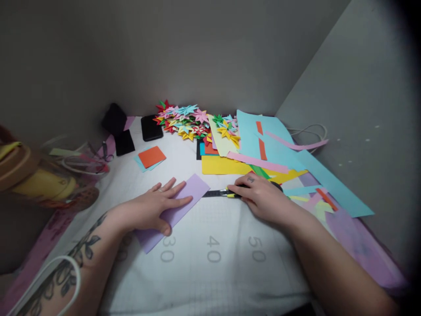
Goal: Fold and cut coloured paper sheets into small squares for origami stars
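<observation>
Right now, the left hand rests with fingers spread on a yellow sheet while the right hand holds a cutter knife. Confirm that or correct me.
The colour is wrong: the head view shows the left hand resting with fingers spread on a light purple sheet, while the right hand holds a cutter knife.

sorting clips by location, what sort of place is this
Probably a papercraft work corner: folded paper stars are piled at the back, coloured paper sheets lie to the right, and the right hand holds a utility knife.

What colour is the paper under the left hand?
Light purple: the paper under the left hand shows in the head view.
</observation>
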Demonstrator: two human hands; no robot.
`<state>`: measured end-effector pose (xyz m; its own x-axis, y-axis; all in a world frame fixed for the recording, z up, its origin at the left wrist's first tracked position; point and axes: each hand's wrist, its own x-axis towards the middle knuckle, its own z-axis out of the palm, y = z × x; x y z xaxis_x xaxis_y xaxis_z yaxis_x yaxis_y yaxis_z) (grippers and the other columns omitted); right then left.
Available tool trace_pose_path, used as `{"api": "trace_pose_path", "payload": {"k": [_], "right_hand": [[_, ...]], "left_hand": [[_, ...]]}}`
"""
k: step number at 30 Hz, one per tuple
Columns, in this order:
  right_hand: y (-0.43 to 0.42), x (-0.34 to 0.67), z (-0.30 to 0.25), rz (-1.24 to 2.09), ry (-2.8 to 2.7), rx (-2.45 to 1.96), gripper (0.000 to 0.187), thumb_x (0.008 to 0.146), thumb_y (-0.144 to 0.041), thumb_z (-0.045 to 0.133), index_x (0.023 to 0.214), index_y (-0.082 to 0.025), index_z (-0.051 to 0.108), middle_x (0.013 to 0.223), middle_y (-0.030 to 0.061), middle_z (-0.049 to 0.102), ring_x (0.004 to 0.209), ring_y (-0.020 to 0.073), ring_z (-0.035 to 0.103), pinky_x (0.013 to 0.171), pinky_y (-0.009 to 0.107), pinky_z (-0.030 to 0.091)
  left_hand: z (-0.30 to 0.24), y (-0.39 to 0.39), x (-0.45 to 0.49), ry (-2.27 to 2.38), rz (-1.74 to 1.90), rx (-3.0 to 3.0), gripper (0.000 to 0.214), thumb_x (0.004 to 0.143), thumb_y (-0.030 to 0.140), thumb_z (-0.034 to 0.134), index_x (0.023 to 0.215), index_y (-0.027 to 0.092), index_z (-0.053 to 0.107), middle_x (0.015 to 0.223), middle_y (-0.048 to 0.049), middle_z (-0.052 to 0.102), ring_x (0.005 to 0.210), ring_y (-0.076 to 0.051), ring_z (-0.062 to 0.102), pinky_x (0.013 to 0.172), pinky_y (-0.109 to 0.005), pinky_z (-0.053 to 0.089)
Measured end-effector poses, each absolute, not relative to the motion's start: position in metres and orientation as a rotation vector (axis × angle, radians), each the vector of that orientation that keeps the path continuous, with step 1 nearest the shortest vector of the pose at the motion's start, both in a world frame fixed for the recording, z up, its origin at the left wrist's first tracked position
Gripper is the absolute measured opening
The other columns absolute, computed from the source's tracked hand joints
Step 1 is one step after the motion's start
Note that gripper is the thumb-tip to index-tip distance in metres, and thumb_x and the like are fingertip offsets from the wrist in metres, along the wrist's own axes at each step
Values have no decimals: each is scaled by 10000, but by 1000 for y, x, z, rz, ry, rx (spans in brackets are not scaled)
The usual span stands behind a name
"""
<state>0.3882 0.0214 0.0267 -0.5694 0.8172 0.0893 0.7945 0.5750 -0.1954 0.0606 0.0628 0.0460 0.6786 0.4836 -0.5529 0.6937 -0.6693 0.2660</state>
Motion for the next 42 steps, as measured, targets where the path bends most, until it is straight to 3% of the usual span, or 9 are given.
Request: {"api": "trace_pose_path", "payload": {"k": [15, 42], "right_hand": [[13, 372, 37, 136, -2746, -1396, 457, 822, -24, 453, 1204, -194, 637, 1091, 122, 635, 1009, 257, 531, 825, 391, 426], [1, 345, 39, 115, -2830, -1231, 451, 819, -39, 466, 1210, -190, 631, 1049, 127, 641, 952, 249, 529, 797, 390, 420]], "left_hand": [[49, 63, 64, 901, -677, 2407, 1113, 623, 386, 801, 1473, 452, 86, 1569, -15, -148, 1429, -354, -132, 1133, -600, 57], [48, 62, 64, 879, -646, 2413, 1114, 621, 410, 789, 1480, 436, 80, 1582, -22, -124, 1435, -337, -131, 1126, -610, 66]]}}
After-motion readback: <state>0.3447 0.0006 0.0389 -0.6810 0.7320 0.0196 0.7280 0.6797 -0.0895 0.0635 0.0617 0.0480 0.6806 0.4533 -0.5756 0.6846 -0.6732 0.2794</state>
